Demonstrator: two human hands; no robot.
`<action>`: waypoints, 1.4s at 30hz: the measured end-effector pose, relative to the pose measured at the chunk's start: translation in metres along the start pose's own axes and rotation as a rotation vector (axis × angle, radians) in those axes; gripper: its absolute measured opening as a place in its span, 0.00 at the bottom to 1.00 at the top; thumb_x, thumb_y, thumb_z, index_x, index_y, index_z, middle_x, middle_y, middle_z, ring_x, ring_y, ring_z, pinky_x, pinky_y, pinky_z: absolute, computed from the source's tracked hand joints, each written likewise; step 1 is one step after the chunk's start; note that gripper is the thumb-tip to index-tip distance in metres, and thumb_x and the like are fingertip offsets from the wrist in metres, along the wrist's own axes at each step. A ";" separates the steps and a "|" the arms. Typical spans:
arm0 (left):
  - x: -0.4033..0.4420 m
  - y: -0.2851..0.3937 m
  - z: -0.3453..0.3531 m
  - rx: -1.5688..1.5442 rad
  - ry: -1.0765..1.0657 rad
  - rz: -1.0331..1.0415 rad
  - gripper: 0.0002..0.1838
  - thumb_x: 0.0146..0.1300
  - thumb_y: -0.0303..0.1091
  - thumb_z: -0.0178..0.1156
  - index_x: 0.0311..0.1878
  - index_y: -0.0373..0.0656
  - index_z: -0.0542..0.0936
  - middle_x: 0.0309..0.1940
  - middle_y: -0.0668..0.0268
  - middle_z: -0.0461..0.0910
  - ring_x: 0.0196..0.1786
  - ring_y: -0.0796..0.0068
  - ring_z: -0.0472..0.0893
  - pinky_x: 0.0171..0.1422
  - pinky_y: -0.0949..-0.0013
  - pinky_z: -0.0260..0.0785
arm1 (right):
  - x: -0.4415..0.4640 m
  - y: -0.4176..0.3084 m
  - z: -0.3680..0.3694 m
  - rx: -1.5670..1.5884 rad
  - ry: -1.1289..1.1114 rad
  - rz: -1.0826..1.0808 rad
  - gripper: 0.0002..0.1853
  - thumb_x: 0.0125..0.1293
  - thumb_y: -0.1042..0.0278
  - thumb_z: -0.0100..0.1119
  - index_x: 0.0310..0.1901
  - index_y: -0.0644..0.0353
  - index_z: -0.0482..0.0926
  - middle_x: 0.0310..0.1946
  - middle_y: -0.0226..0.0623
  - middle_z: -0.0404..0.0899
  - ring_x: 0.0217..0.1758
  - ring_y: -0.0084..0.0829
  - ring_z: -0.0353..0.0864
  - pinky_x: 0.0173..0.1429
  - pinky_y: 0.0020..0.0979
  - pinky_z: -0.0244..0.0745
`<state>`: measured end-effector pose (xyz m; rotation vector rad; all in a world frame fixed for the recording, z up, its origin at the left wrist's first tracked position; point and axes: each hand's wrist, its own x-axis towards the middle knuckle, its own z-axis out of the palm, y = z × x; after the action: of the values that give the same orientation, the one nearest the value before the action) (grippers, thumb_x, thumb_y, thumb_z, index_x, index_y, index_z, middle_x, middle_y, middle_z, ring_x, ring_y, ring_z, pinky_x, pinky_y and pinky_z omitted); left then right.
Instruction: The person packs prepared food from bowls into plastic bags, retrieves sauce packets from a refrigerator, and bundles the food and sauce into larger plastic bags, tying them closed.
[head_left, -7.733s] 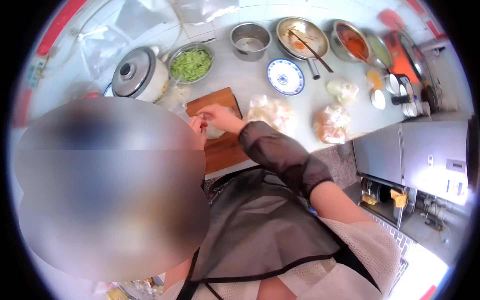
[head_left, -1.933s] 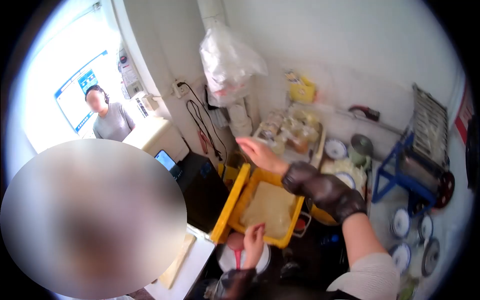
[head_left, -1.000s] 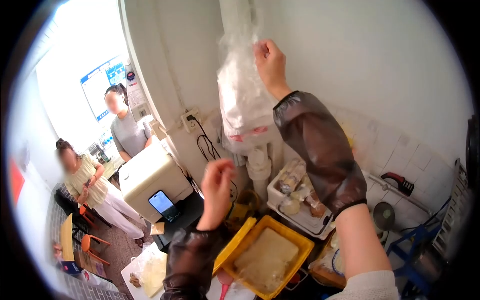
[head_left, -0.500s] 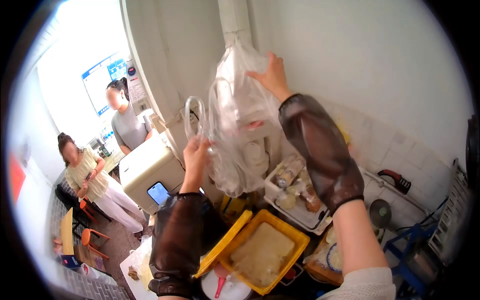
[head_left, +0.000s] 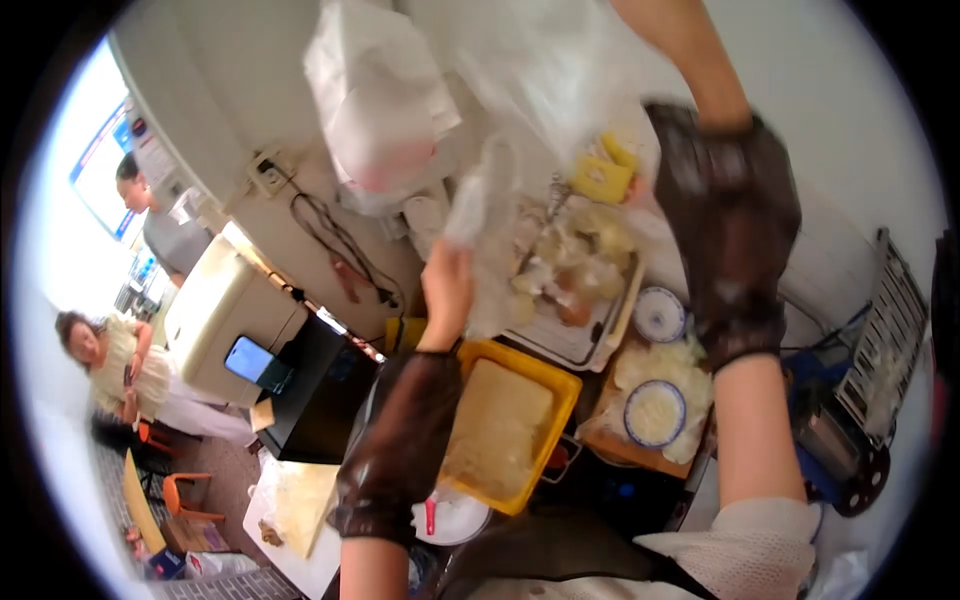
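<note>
My left hand (head_left: 447,290) is closed around the bunched part of a clear plastic bag (head_left: 485,200). The bag stretches up and to the right, its upper part blurred by motion. My right arm, in a dark sheer sleeve (head_left: 730,220), reaches up past the top edge, so the hand itself is out of the picture. To the left of the bag hangs a bundle of white plastic bags (head_left: 385,110) on the wall. Below my left hand is a yellow tray (head_left: 548,455) with a pale, flat block in it.
Bagged food items fill a white tray (head_left: 628,305). Bowls (head_left: 655,413) with blue rims stand to its right. A phone (head_left: 250,360) leans by a black box (head_left: 310,400). A metal rack (head_left: 880,335) is at right. Two people are at the left, one behind a cream appliance (head_left: 205,310).
My right hand has risen out of view, pulling the clear bag away from the wall bundle. My left hand has moved right and slightly down with the bag, while the view has shifted.
</note>
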<state>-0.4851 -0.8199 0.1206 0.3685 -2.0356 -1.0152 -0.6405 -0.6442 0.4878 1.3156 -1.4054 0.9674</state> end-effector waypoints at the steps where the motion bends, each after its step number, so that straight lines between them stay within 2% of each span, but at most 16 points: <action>1: 0.009 -0.003 0.034 0.127 -0.048 0.093 0.24 0.58 0.34 0.62 0.56 0.34 0.70 0.46 0.48 0.76 0.46 0.52 0.78 0.50 0.57 0.69 | -0.045 -0.014 -0.038 -0.063 -0.095 0.138 0.09 0.58 0.70 0.54 0.35 0.67 0.76 0.26 0.52 0.77 0.29 0.45 0.77 0.35 0.38 0.70; 4: 0.018 0.002 0.113 0.133 -0.337 0.211 0.39 0.53 0.36 0.67 0.65 0.33 0.60 0.63 0.36 0.58 0.58 0.38 0.69 0.59 0.55 0.65 | -0.162 -0.032 -0.114 -0.153 -0.295 0.471 0.08 0.60 0.70 0.52 0.38 0.64 0.75 0.26 0.51 0.76 0.29 0.46 0.78 0.34 0.35 0.70; 6: 0.008 0.021 0.128 0.507 -0.655 0.070 0.47 0.51 0.41 0.69 0.66 0.27 0.54 0.64 0.31 0.52 0.64 0.39 0.63 0.66 0.57 0.60 | -0.214 -0.046 -0.160 -0.176 -0.414 0.864 0.10 0.61 0.78 0.50 0.43 0.64 0.79 0.27 0.34 0.77 0.30 0.18 0.69 0.36 0.24 0.67; 8: -0.013 0.041 0.133 0.128 -0.311 0.214 0.52 0.54 0.45 0.68 0.70 0.29 0.47 0.67 0.38 0.51 0.65 0.42 0.64 0.63 0.57 0.64 | -0.266 -0.062 -0.196 -0.147 -0.410 0.848 0.10 0.57 0.82 0.48 0.38 0.66 0.77 0.28 0.47 0.76 0.32 0.39 0.78 0.37 0.33 0.73; 12: -0.097 0.201 0.096 -0.959 -0.761 -0.459 0.46 0.58 0.45 0.65 0.70 0.31 0.51 0.66 0.43 0.56 0.65 0.59 0.65 0.56 0.67 0.71 | -0.329 -0.142 -0.230 -0.127 -0.453 0.453 0.16 0.45 0.86 0.50 0.37 0.63 0.80 0.34 0.43 0.78 0.38 0.40 0.78 0.41 0.34 0.75; 14: -0.141 0.197 0.128 -0.596 -0.733 -0.259 0.43 0.58 0.42 0.64 0.69 0.33 0.54 0.60 0.45 0.67 0.54 0.64 0.75 0.47 0.71 0.74 | -0.340 -0.204 -0.239 -0.156 -0.506 0.384 0.17 0.42 0.86 0.52 0.37 0.62 0.80 0.36 0.41 0.79 0.39 0.40 0.78 0.42 0.34 0.76; 18: -0.242 0.179 0.132 -0.108 -1.284 0.382 0.25 0.58 0.36 0.61 0.57 0.32 0.71 0.33 0.62 0.82 0.34 0.69 0.80 0.40 0.69 0.72 | -0.389 -0.349 -0.293 -0.314 -0.440 0.498 0.17 0.40 0.86 0.54 0.35 0.62 0.81 0.35 0.40 0.79 0.41 0.41 0.77 0.44 0.34 0.75; 20: -0.289 0.150 0.111 -0.788 -1.188 -0.263 0.17 0.61 0.32 0.56 0.51 0.33 0.75 0.35 0.62 0.80 0.35 0.69 0.80 0.39 0.68 0.73 | -0.425 -0.426 -0.336 -0.414 -0.360 0.635 0.16 0.41 0.87 0.54 0.35 0.62 0.81 0.35 0.40 0.79 0.42 0.41 0.77 0.45 0.34 0.75; 22: -0.337 0.160 0.078 -1.257 -1.149 -1.254 0.15 0.63 0.26 0.49 0.52 0.34 0.73 0.42 0.60 0.79 0.46 0.66 0.79 0.51 0.67 0.72 | -0.469 -0.510 -0.385 -0.445 -0.414 1.090 0.16 0.48 0.88 0.53 0.38 0.62 0.79 0.41 0.40 0.78 0.44 0.41 0.77 0.47 0.35 0.74; 24: -0.391 0.173 0.045 -1.417 -1.387 -1.392 0.08 0.65 0.27 0.50 0.45 0.38 0.75 0.34 0.68 0.77 0.29 0.79 0.73 0.30 0.75 0.66 | -0.483 -0.578 -0.410 -0.571 -0.128 1.312 0.14 0.55 0.87 0.50 0.42 0.61 0.77 0.47 0.40 0.76 0.45 0.37 0.78 0.50 0.33 0.73; 28: -0.534 0.218 0.002 -0.776 -1.470 -1.222 0.04 0.67 0.34 0.53 0.38 0.47 0.75 0.23 0.76 0.69 0.21 0.85 0.65 0.21 0.78 0.52 | -0.443 -0.674 -0.380 -0.483 0.379 1.272 0.10 0.56 0.83 0.50 0.39 0.63 0.75 0.41 0.39 0.74 0.46 0.34 0.75 0.52 0.33 0.71; 33: -0.612 0.284 -0.099 -0.605 -1.827 -1.101 0.08 0.68 0.39 0.53 0.38 0.46 0.75 0.23 0.78 0.68 0.19 0.89 0.61 0.20 0.80 0.49 | -0.572 -0.769 -0.395 -1.681 -0.369 1.241 0.19 0.58 0.70 0.56 0.52 0.59 0.72 0.47 0.45 0.75 0.52 0.40 0.75 0.54 0.37 0.69; 36: -0.637 0.257 -0.095 -0.574 -1.906 -0.549 0.07 0.67 0.35 0.52 0.38 0.43 0.75 0.23 0.78 0.68 0.21 0.89 0.62 0.23 0.81 0.51 | -0.655 -0.854 -0.433 -0.809 0.340 1.858 0.23 0.60 0.63 0.58 0.57 0.58 0.70 0.50 0.44 0.75 0.52 0.40 0.75 0.57 0.36 0.69; 38: -0.643 0.229 -0.082 -0.463 -2.027 -0.280 0.07 0.67 0.32 0.51 0.40 0.41 0.76 0.25 0.76 0.71 0.26 0.87 0.67 0.28 0.81 0.58 | -0.586 -0.891 -0.445 -0.789 -0.634 1.559 0.22 0.64 0.62 0.57 0.58 0.59 0.71 0.45 0.41 0.78 0.50 0.34 0.78 0.58 0.32 0.70; 39: -0.666 0.231 -0.089 -0.449 -2.058 -0.270 0.07 0.67 0.32 0.51 0.40 0.41 0.76 0.25 0.76 0.71 0.26 0.87 0.67 0.28 0.81 0.58 | -0.564 -0.921 -0.465 -0.802 -0.612 1.585 0.22 0.64 0.62 0.57 0.58 0.59 0.71 0.45 0.41 0.78 0.50 0.34 0.78 0.58 0.32 0.70; 42: -0.695 0.236 -0.099 -0.289 -1.921 -0.235 0.09 0.67 0.34 0.51 0.44 0.40 0.76 0.29 0.74 0.75 0.30 0.83 0.72 0.34 0.79 0.65 | -0.497 -0.987 -0.514 -0.405 0.337 1.753 0.15 0.64 0.69 0.55 0.52 0.62 0.75 0.43 0.39 0.80 0.47 0.31 0.79 0.55 0.30 0.71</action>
<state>0.0487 -0.3312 -0.0386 -0.9865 -3.2857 -2.2105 0.3868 -0.1356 0.0739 -0.7086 -2.1592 1.6462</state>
